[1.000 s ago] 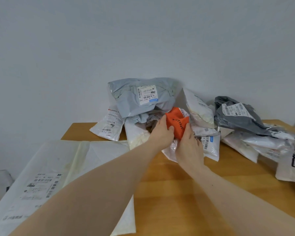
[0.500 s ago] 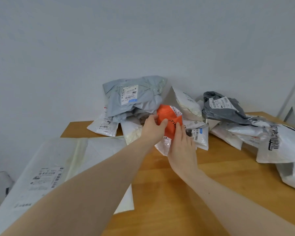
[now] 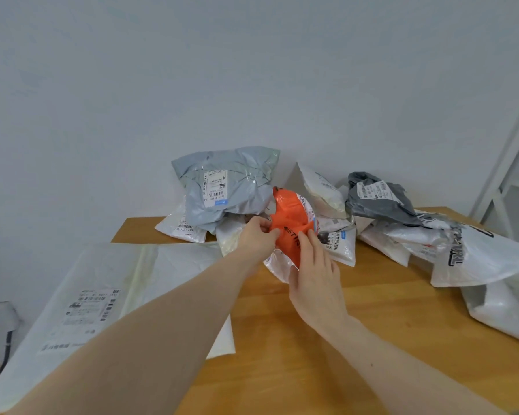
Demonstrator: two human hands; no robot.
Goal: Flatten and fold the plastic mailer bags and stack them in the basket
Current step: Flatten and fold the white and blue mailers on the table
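An orange mailer bag (image 3: 291,217) with black lettering sits crumpled in the middle of a heap of mailers at the back of the wooden table (image 3: 357,339). My left hand (image 3: 256,238) pinches its left edge. My right hand (image 3: 315,274) holds its lower right part, fingers on the orange plastic and thumb beneath. A shiny white mailer (image 3: 277,266) hangs under the orange one. No basket is in view.
A light grey mailer (image 3: 228,187) tops the heap, a dark grey one (image 3: 378,199) lies to the right, and white bags (image 3: 486,259) spread along the right edge. A large flat white mailer (image 3: 102,295) covers the left. A white shelf frame (image 3: 510,163) stands at the right.
Both hands have kept their hold on the orange mailer and drawn it slightly up and out of the heap. My view has shifted right, showing more bags and the shelf frame.
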